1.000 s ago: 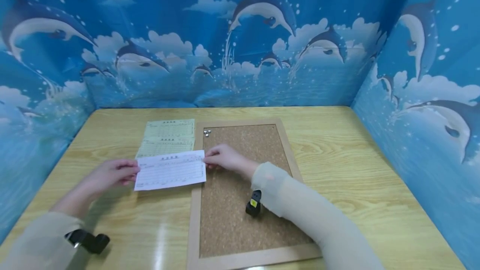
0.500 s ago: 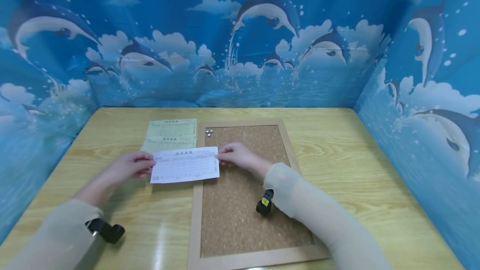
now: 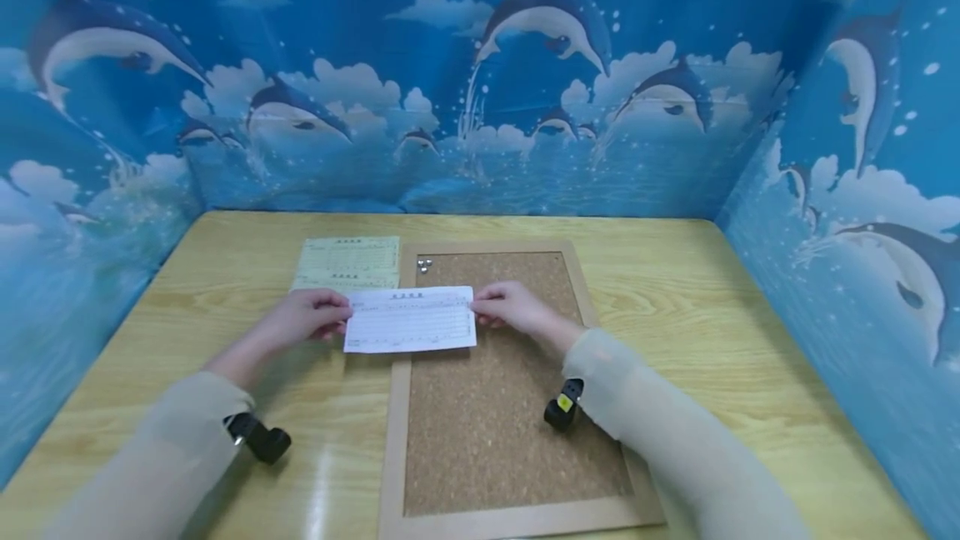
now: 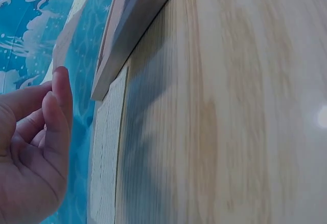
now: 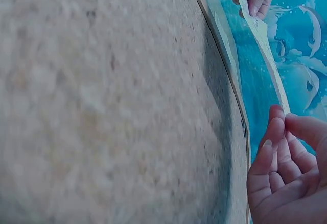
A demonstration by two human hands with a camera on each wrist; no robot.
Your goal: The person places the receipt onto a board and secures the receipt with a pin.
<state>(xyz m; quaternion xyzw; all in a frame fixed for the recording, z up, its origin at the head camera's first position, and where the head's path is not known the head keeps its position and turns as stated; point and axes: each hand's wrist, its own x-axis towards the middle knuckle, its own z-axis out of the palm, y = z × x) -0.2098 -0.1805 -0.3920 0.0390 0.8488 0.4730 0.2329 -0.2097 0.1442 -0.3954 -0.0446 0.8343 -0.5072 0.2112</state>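
Note:
A white printed form (image 3: 409,322) is stretched between both hands, raised above the table and overlapping the left frame edge of the corkboard (image 3: 510,423) in the head view. My left hand (image 3: 311,315) pinches its left edge between thumb and fingers. On the opposite edge, my right hand (image 3: 513,307) pinches the paper the same way, over the cork. From the right wrist view the form (image 5: 263,45) appears nearly edge-on and slightly bent. Behind it lies a pad of yellowish-green printed forms (image 3: 348,255), its lower part hidden by the white sheet.
Several small silver pushpins (image 3: 424,263) sit at the corkboard's upper left corner. The corkboard's wooden frame (image 3: 399,440) stands raised on the wood-grain table (image 3: 720,357). A blue dolphin-print curtain (image 3: 360,173) encloses the back and sides.
Both hands have carried the white form rightward and slightly away, from over the table beside the board to partly over the cork. The view has shifted slightly.

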